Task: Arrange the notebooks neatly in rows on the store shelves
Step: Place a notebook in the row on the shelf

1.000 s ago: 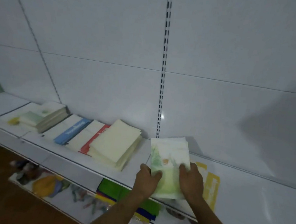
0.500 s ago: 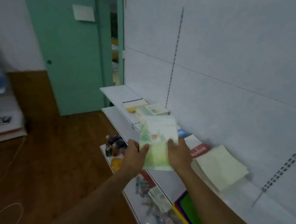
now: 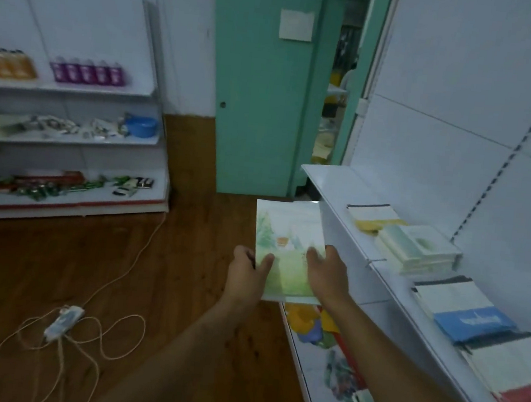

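Beside white shelf (image 3: 338, 201), left hand (image 3: 246, 272) and right hand (image 3: 327, 273) grip notebooks (image 3: 288, 248) (apparently a thin stack).

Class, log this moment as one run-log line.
left hand: holds green notebooks | right hand: holds same stack | stack: off shelf | placement: pending

Power strip (image 3: 62, 322) on wood floor (image 3: 169, 272); teal door (image 3: 255, 102).

We see our own two arms bare along their whole visible length — no sleeves, no watch, no bands at the wrists. Our left hand (image 3: 246, 272) and right hand (image 3: 327, 273) are bare too — no gloves, no rings that we can make out.
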A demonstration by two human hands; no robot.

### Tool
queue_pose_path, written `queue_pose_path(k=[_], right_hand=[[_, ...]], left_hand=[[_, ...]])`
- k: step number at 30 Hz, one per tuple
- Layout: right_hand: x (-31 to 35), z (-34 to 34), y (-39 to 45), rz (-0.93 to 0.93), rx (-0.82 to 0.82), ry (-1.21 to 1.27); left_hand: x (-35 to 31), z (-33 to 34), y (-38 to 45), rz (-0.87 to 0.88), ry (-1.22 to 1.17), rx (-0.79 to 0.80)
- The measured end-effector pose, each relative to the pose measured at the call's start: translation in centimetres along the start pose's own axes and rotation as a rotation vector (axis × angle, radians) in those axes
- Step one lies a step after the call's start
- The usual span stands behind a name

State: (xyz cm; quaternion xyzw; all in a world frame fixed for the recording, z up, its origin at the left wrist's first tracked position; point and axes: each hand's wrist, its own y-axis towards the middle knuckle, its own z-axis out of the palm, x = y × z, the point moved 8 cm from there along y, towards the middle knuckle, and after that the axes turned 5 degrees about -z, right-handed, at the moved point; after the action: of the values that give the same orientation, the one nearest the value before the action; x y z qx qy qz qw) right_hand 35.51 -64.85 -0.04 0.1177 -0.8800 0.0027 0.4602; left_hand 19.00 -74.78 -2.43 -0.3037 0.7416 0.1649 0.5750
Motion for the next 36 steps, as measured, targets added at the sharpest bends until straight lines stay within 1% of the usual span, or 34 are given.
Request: queue_pose_path(k=[5,10,16,18,24,27,31,36], right_hand=[[1.5,6.6,6.3,-0.055,0.119,0.021],[2.6,12.7,14.3,-0.069,0.274,0.052],[5.3,16.1,23.8,-0.105,0.375,0.023],[5.8,16.8,26.7,-0.125,0.373,0.044],[5.0,17.1,34.1,-0.096,0.312,0.038],[3.8,16.2,38.1,-0.054,0.227,0.038],[1.4,12.8,42.6,0.032,0.075,0.039],[-2.5,6.1,46.4,0.178,-0.171,0.031]], left_hand=[[1.9,-2.1,6.3,-0.07,-0.031,-0.063],[1.6,-3.3,14.6,-0.09,-0.031,-0.119],[-0.9,-3.5,24.4,-0.069,-0.031,-0.17],[-1.2,-2.9,27.0,-0.073,-0.035,-0.181],[-2.7,0.7,34.4,-0.063,-0.018,-0.12],[-4.2,3.3,38.8,-0.018,0.003,-0.069],[-7.6,8.9,43.9,0.102,0.022,0.079],[-12.0,17.9,48.0,0.204,0.013,0.304]])
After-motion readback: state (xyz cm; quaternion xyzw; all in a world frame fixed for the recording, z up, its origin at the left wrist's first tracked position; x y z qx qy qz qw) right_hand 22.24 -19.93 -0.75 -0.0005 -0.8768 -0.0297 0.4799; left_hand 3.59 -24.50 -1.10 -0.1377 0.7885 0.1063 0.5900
